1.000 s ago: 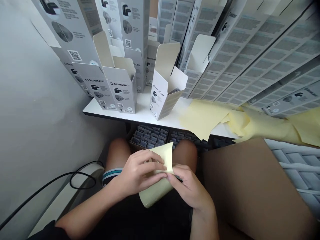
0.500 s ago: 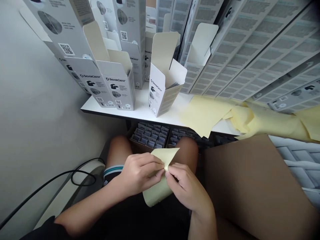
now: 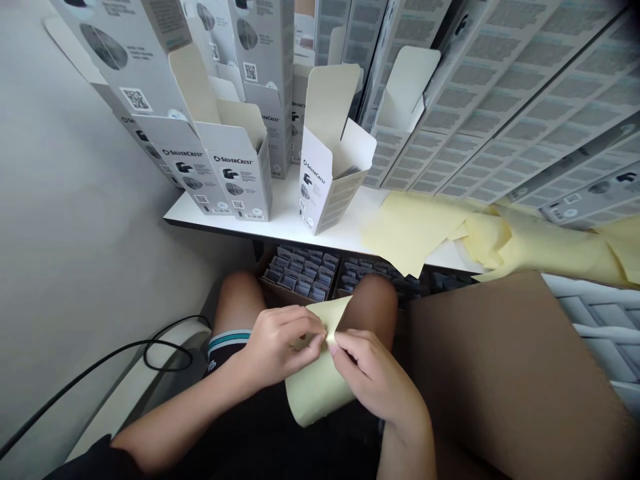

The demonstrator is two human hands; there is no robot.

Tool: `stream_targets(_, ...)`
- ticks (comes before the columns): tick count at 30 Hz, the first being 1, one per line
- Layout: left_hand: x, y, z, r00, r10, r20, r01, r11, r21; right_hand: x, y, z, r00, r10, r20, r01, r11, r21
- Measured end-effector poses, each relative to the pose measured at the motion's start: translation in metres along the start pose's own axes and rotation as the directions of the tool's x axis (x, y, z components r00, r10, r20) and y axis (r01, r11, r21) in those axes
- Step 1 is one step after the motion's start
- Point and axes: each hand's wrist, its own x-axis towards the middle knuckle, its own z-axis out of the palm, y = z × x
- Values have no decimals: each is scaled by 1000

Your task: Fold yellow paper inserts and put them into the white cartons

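Note:
A pale yellow sheet of paper (image 3: 316,387) is held over my lap, bent into a curve, its lower end curling downward. My left hand (image 3: 284,343) is closed in a pinch at the sheet's middle, thumb against the fingertips. Right beside it, my right hand (image 3: 377,373) pinches the same sheet between thumb and forefinger. The paper is drawn together into a crease between the two pinches. Whether anything small lies between the fingertips I cannot tell.
On the white shelf (image 3: 280,212) ahead stand open SilverCrest boxes (image 3: 315,180) and tall stacks of more boxes. Crumpled yellow paper (image 3: 540,247) overhangs its right front edge. Below are cartons of packed items (image 3: 300,273). A large brown carton (image 3: 485,373) is at right, a black cable (image 3: 75,380) at left.
The sheet's upper corner has tipped down and left, and more of its lower part shows. My left fingertips have shifted slightly left, away from the right ones.

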Motion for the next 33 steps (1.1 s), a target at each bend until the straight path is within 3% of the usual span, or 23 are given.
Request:
stream_targets(3, 0, -3, 0, 991, -133, -8, 129, 975, -182, -2, 2, -5, 999, -40, -15, 40, 999, 0)
stream_targets(6, -1, -12, -3, 954, -252, -164, 184, 921, -343, -9, 16, -16, 986, -75, -146, 89, 992, 91)
stream_targets(8, -4, -21, -6, 897, -325, -299, 173, 881, -441, -13, 32, -25, 938, -52, -343, 120, 976, 182)
stream_targets(10, -6, -30, -8, 852, -387, -352, 172, 843, -510, -15, 49, -32, 849, 5, -528, 163, 948, 272)
stream_targets(12, -6, -36, -8, 855, -437, -278, 221, 793, -568, -12, 64, -36, 776, 58, -629, 225, 905, 361)
stream_targets(15, -4, -39, -2, 913, -400, 77, 347, 666, -660, -1, 76, -37, 715, 141, -684, 299, 823, 482)
stream_targets(17, -2, -38, 7, 903, -314, 294, 429, 621, -656, 8, 78, -35, 661, 201, -723, 330, 788, 520)
stream_targets(18, -2, -37, 11, 889, -294, 352, 457, 624, -634, 11, 79, -34, 636, 221, -740, 339, 781, 525)
stream_targets(23, -6, -37, 28, 842, -383, 379, 533, 700, -476, 17, 77, -26, 551, 285, -785, 372, 758, 536)
stream_targets(28, -18, -45, 32, 810, -423, 406, 582, 660, -475, 21, 74, -25, 435, 369, -821, 443, 707, 552)
stream_targets(33, -33, -53, 32, 794, -499, 346, 601, 566, -564, 29, 72, -23, 415, 411, -811, 424, 702, 573)
